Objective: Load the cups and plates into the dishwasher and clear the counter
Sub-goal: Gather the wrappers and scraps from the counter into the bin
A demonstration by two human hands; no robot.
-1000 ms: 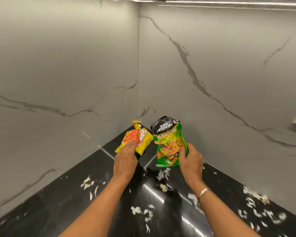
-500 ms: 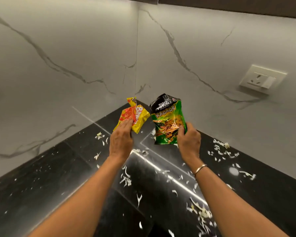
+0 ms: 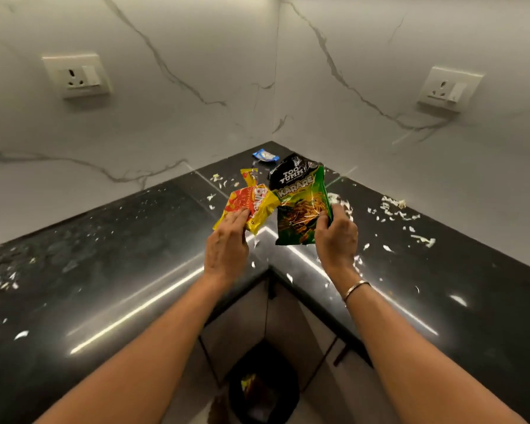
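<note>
- Over the counter [image 3: 135, 270], near its inner corner, the left hand [image 3: 227, 246] pinches a yellow packet [image 3: 251, 203] and the right hand [image 3: 335, 237] a green packet [image 3: 300, 206], both lifted clear.
- Keep both pinches firm until over the bin [image 3: 263, 393] below, then drop.
- Since half a second ago, both packets have come back toward the edge.

one head-worn wide-angle view only, aimed forward and down into the corner of the dark counter [image 3: 110, 270], from close above its edge.
</note>
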